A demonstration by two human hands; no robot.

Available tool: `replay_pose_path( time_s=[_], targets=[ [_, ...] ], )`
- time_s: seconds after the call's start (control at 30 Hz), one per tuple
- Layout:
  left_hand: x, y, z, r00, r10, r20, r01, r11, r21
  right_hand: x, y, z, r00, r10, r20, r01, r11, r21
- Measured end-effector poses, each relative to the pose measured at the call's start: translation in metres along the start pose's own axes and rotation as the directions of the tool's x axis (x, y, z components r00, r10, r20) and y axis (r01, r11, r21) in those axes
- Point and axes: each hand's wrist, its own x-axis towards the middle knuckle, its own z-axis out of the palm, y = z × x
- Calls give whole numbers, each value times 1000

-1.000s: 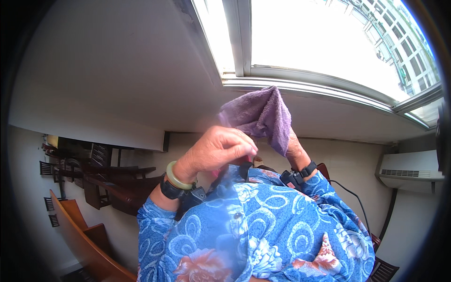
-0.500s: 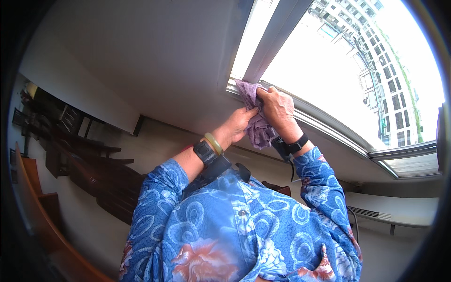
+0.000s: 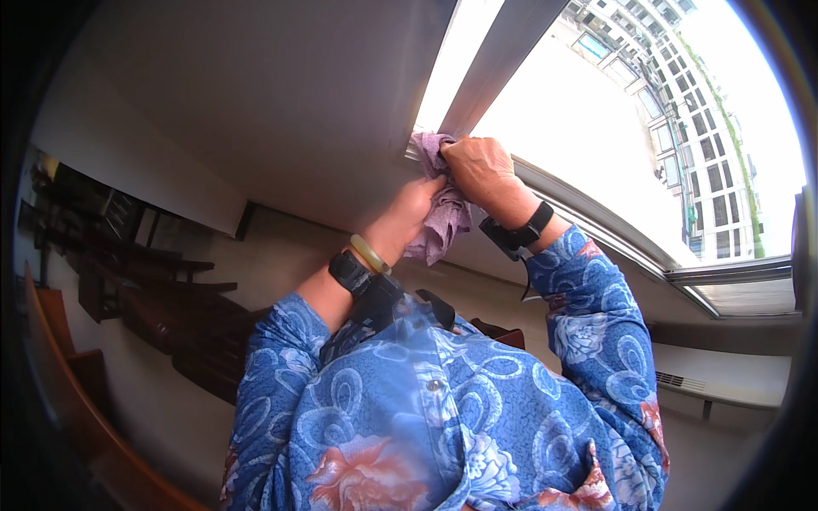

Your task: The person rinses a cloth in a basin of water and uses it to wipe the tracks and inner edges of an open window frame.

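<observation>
A crumpled purple cloth (image 3: 441, 232) is bunched at the lower corner of the window frame (image 3: 486, 77), beside the vertical post, its lower part hanging down. My right hand (image 3: 484, 170) is closed on its upper part, right by the sill. Just below and to the left, my left hand (image 3: 411, 209) grips the same cloth, slightly blurred, a pale bangle (image 3: 371, 254) and a black strap on that wrist. Black bands with devices are on both wrists.
The sliding window track (image 3: 596, 226) runs right along the sill, with buildings outside. Dark wooden chairs and furniture (image 3: 170, 315) stand at the lower left beside an orange-brown wooden piece (image 3: 55, 324). A white wall unit (image 3: 724, 370) with a grille is at the right.
The cloth, earlier draped over my right hand below the sill, has moved up to the window corner, both hands now bunching it. Since half a second ago both hands shifted slightly up-left.
</observation>
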Motion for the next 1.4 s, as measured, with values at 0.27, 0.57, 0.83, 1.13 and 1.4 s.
replay_pose_path(
  time_s=[0.27, 0.57, 0.83, 1.13, 1.4],
  targets=[
    [-7, 16, 11, 996, -49, -76, 56, 995, 86, 14, 3, -4, 998, -43, -37, 43, 999, -19],
    [-20, 7, 42, 994, -59, -91, 75, 981, 180, -15, 3, -34, 973, -97, 207, 112, 992, -60],
    [-15, -11, 21, 997, 36, -74, -17, 968, 251, -23, 12, 2, 1000, -4, 31, 4, 1000, -1],
    [-6, -2, 8, 972, 152, -181, -142, 988, 65, 8, 14, 8, 998, -58, -5, 58, 980, 189],
    [-12, -31, 25, 995, 30, -97, -4, 967, 256, -39, 48, 30, 998, -64, -22, 67, 965, 253]
  ],
)
